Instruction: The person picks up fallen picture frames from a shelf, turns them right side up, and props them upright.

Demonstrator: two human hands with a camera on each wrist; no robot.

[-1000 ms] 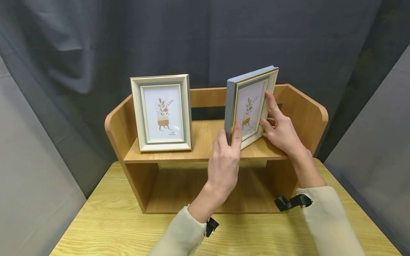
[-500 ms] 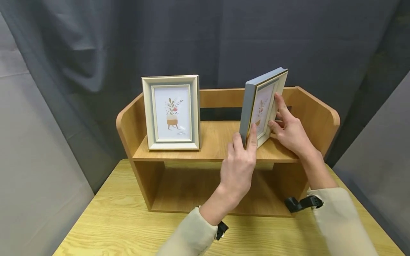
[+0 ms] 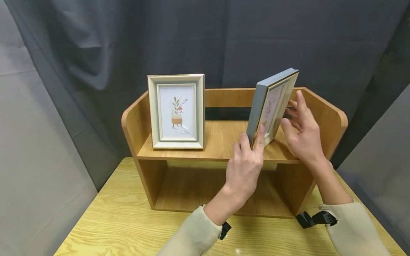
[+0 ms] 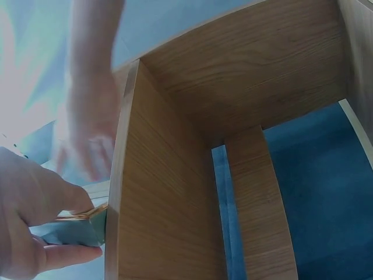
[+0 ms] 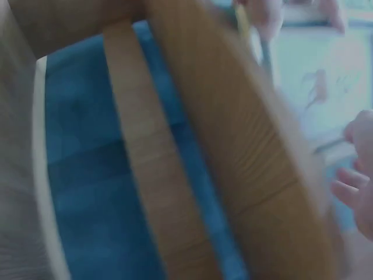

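Two picture frames with a plant print stand on the top board of a wooden shelf [image 3: 221, 144]. The right picture frame [image 3: 273, 103] is turned so its grey-blue side faces me. My left hand [image 3: 253, 137] pinches its lower front corner between thumb and fingers; the left wrist view shows this hand [image 4: 35, 227] on that frame corner [image 4: 81, 227]. My right hand [image 3: 293, 115] is open with spread fingers just beside the frame's front and right edge; whether it touches is unclear. The right wrist view is blurred, showing the shelf side [image 5: 250, 146] and the frame [image 5: 326, 81].
The left picture frame [image 3: 177, 111] stands upright facing me at the shelf's left end. The shelf has raised side walls and a low back rail, with an open compartment below. It sits on a light wooden table [image 3: 121, 224]. Dark curtains hang behind.
The right frame has turned further edge-on toward me. My right hand's fingers have lifted off its front and spread out. My left hand keeps its pinch on the corner.
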